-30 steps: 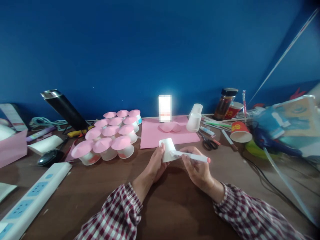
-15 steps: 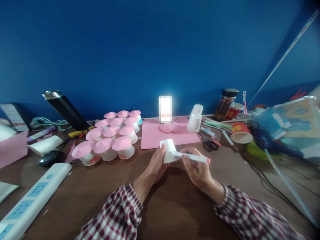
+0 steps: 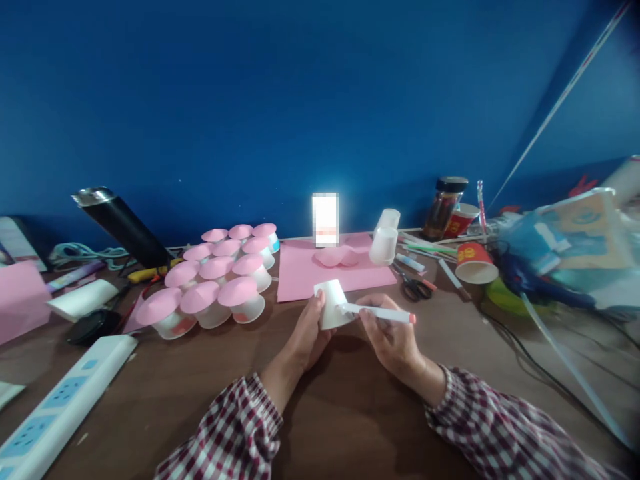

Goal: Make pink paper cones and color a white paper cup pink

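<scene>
A white paper cup (image 3: pixel 332 306) is gripped by my left hand (image 3: pixel 309 328), thumb on its near side. My right hand (image 3: pixel 393 340) is closed around a white marker with a red end (image 3: pixel 387 314). The marker's tip meets the side of the cup, or nearly so; any mark it leaves is too small to make out. Just beyond my hands lies a pink sheet of paper (image 3: pixel 295 273) with pink rounded paper pieces (image 3: pixel 333 257) on it. To my left stand several upside-down cups topped with shallow pink paper cones (image 3: pixel 200 297).
White cups (image 3: pixel 383 247) stand at the sheet's right corner. Scissors (image 3: pixel 416 287), a red paper cup (image 3: pixel 476 263) and a brown jar (image 3: pixel 443 208) are to the right. A power strip (image 3: pixel 65 400), a mouse (image 3: pixel 93 326) and a black flask (image 3: pixel 123 227) lie left. A blue wall rises behind.
The whole view has shifted slightly, so things appear a little further left. My hands keep the same hold on the cup and the marker, with the tip still at the cup's side.
</scene>
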The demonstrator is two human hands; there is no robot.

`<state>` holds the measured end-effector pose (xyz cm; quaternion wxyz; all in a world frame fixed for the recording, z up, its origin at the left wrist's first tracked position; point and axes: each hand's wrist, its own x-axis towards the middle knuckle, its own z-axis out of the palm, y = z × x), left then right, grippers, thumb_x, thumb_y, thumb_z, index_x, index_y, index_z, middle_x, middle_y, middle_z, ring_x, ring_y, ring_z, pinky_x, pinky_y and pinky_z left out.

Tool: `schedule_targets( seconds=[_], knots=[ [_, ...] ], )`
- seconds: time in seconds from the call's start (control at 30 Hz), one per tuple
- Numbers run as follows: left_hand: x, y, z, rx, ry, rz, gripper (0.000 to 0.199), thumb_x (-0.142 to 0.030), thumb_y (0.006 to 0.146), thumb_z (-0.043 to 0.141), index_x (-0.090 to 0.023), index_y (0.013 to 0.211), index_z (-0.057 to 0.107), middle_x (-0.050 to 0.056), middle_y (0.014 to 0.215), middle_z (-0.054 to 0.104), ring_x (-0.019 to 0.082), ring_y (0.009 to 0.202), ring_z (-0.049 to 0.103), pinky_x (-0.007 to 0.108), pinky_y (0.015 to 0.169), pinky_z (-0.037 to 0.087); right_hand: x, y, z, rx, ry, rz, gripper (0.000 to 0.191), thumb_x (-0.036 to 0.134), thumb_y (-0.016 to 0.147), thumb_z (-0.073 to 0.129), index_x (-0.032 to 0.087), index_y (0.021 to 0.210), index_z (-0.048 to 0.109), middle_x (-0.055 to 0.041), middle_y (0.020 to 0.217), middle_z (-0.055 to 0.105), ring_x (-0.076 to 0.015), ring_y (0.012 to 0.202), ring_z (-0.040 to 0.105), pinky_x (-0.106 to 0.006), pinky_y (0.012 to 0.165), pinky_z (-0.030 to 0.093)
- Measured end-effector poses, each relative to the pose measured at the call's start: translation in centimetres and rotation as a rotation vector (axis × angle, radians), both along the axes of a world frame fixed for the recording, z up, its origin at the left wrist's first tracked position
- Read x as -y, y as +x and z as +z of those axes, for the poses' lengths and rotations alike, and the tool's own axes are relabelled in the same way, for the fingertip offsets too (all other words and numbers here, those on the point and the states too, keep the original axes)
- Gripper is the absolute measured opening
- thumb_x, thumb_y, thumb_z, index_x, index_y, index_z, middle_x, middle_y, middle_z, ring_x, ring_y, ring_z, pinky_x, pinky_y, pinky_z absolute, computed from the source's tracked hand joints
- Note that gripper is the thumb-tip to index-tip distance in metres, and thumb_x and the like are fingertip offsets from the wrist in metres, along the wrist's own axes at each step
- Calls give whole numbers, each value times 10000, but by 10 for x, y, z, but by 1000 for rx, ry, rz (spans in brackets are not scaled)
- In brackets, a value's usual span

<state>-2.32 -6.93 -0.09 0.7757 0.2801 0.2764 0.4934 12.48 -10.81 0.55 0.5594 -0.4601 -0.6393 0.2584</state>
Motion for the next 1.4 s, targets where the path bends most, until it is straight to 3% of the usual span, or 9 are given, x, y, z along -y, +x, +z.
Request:
schedule_targets(
  seconds=[0.37,0.6,0.9,1.4],
  knots=[
    [-1,-1,-1,37,12,9,309,-413,857,542,-128,960,602,68,898,631,160,805,582,304,800,470,-1,1,1,9,-14,-13,127,275,879,534,177,941,584,-21,678,597,-132,562,552,-209,473,435],
    [1,0,7,56,-34,-18,354,-433,857,526,-102,933,626,93,891,661,191,847,606,329,863,462,0,2,5,75,-5,-46,105,254,883,523,180,937,574,-2,645,567,-107,508,499,-192,441,395],
    [0,-2,3,54,-45,23,317,-414,853,533,-121,935,621,75,876,659,185,821,605,328,837,462,0,1,6,34,-16,-35,116,269,884,519,176,921,577,-12,659,593,-119,539,546,-198,472,434],
    [2,-4,7,53,-58,-5,388,-441,849,508,-97,990,616,111,932,665,215,865,610,328,811,465,0,1,9,41,-1,-83,113,269,880,524,172,885,581,-5,671,585,-92,503,474,-184,450,386]
  ],
)
